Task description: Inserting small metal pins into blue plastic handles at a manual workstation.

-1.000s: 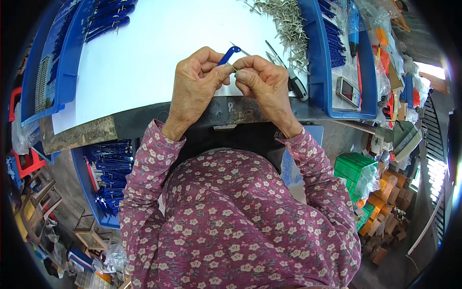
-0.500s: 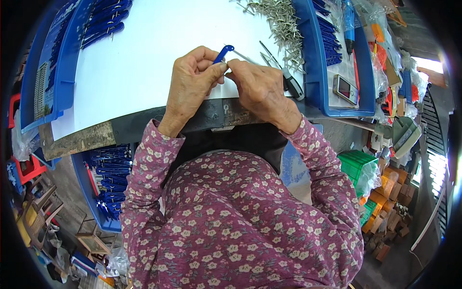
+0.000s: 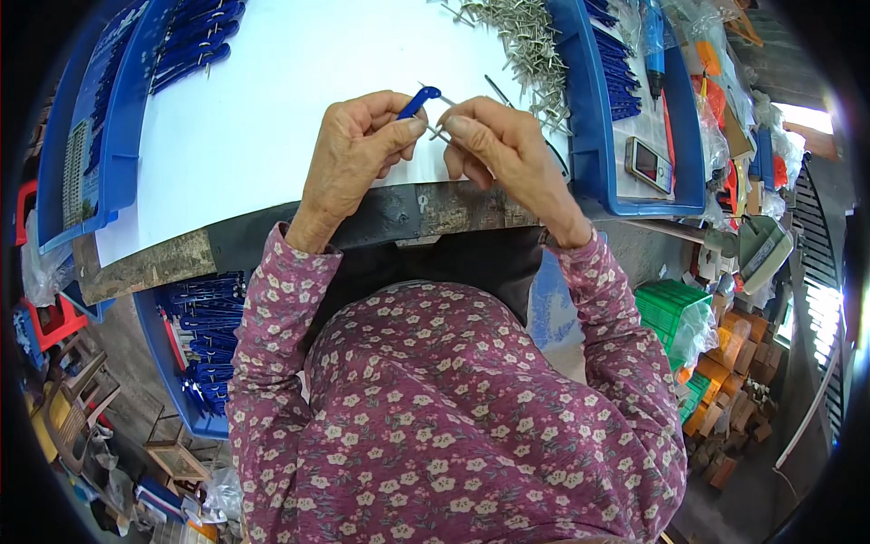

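My left hand (image 3: 358, 150) is closed, pinching a slim blue plastic handle (image 3: 418, 102) between thumb and forefinger. The handle tilts up to the right, its rounded tip free above the fingers. Beside it my right hand (image 3: 503, 145) is closed in a pinch on a thin metal pin (image 3: 439, 135), which reaches toward the left fingertips. Another thin metal piece shows by the handle's tip; whether it joins the handle I cannot tell. Both hands are above the white table covering (image 3: 263, 118), close to its near edge. The right hand hides most of a dark tool behind it.
Loose T-shaped metal pieces (image 3: 535, 54) lie heaped at the back right. A blue tray (image 3: 594, 136) on the right holds blue handles and a phone (image 3: 649, 165). More blue handles (image 3: 195, 41) lie at the back left, beside another blue tray (image 3: 118, 163). A lower bin (image 3: 163, 335) stands left.
My right hand has turned and shifted slightly right, opening a small gap between the hands and exposing the thin metal pin. My left hand keeps the blue handle in nearly the same place.
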Demonstrator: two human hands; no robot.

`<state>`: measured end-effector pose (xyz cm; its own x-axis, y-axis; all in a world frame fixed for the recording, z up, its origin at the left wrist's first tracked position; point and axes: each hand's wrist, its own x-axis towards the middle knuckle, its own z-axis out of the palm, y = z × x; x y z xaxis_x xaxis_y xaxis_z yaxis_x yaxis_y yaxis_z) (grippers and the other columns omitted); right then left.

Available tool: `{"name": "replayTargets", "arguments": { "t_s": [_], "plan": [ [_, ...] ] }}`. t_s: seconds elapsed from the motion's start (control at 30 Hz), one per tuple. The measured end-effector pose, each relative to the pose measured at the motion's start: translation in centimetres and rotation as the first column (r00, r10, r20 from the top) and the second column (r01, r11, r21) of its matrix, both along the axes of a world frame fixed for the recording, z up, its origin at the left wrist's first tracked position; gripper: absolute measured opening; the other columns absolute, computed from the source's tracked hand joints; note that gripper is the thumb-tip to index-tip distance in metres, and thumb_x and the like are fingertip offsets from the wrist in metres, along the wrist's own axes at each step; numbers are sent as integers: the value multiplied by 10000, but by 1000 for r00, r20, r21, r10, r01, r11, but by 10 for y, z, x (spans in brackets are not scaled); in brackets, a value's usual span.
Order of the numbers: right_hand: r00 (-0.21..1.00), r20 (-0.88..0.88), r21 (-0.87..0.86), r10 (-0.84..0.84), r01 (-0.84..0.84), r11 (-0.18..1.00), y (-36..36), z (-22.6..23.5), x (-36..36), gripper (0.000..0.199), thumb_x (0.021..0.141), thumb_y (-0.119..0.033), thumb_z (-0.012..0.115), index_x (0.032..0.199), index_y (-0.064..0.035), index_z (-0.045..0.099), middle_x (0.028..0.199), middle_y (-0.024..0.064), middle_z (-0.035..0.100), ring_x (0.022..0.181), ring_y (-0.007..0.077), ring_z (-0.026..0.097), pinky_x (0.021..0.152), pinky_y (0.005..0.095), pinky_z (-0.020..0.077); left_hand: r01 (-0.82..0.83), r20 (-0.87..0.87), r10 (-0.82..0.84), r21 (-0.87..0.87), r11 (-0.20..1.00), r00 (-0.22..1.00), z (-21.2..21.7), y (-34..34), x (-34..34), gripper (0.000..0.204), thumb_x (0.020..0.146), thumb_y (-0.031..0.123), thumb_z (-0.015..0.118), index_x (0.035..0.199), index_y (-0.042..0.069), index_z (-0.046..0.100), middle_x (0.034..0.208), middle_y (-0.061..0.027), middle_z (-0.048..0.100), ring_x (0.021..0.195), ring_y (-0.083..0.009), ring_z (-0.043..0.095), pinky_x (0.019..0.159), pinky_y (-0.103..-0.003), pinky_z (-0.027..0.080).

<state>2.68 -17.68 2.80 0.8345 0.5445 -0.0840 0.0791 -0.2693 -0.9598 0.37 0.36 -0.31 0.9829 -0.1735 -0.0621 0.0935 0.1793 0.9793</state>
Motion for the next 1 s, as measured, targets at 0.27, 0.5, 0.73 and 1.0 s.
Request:
{"name": "replayTargets", "arguments": {
  "t_s": [0.27,0.5,0.73,1.0],
  "plan": [
    [631,-689,555,355,146,819,-5,-27,3,304,902,-236,455,852,46,555,518,15,464,376,21,294,356,156,224,50,3,-49,-21,999,999,3,-1,-1,162,805,135,574,883,-4,605,582,1,551,456,-7,430,388,-115,301],
    [534,-748,599,395,288,747,0,-35,-9,293,915,-225,420,870,43,529,464,-33,343,369,15,249,366,145,240,69,-25,-71,-73,995,997,4,-3,-4,148,799,106,567,882,-10,605,618,-17,577,504,-19,463,400,-121,317],
    [696,-697,475,172,268,838,4,-24,-13,264,884,-212,489,830,41,544,482,-40,355,379,29,252,374,150,237,95,-44,-94,30,995,995,7,1,-2,142,794,115,562,834,-10,616,568,-2,534,454,-26,433,395,-135,316],
    [970,234,-58,-61,77,995,7,-25,-11,112,806,-107,597,827,0,579,562,-11,508,440,60,440,397,192,326,110,-21,-108,91,990,994,-3,0,0,154,806,133,582,884,2,601,560,16,511,397,8,324,354,-129,203]
  ]
}}
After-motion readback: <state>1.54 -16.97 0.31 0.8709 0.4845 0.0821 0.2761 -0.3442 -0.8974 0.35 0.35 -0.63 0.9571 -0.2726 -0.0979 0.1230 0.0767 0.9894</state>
